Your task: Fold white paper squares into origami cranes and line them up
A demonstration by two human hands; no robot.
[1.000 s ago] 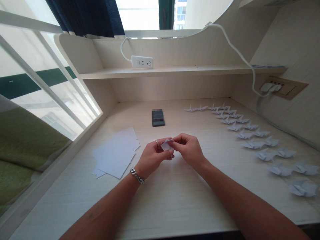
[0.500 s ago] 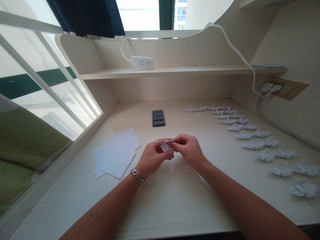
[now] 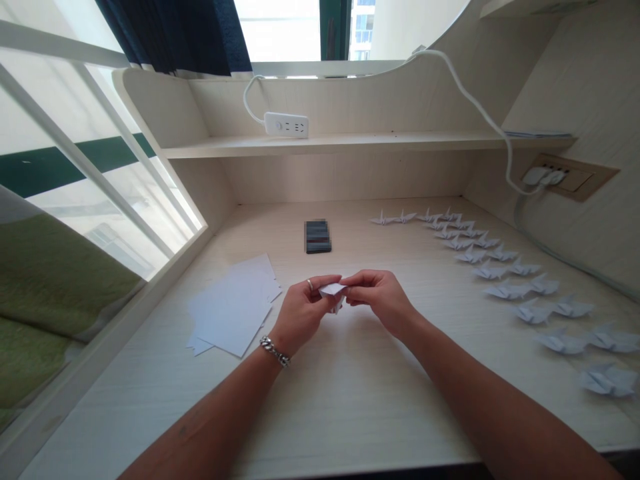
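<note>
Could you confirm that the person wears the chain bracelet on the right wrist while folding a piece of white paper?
Not quite: the head view shows the chain bracelet on the left wrist, not the right; the folding of the white paper stands.

A silver ring sits on one finger of the person's left hand, and a chunky silver chain bracelet of thick curb links circles that wrist, at about seven o'clock from the ring. The right hand wears no jewellery that I can make out. Both the left forearm and the right forearm are bare, without sleeves, and a few small dark marks show near the lower edge of the left one.
</note>
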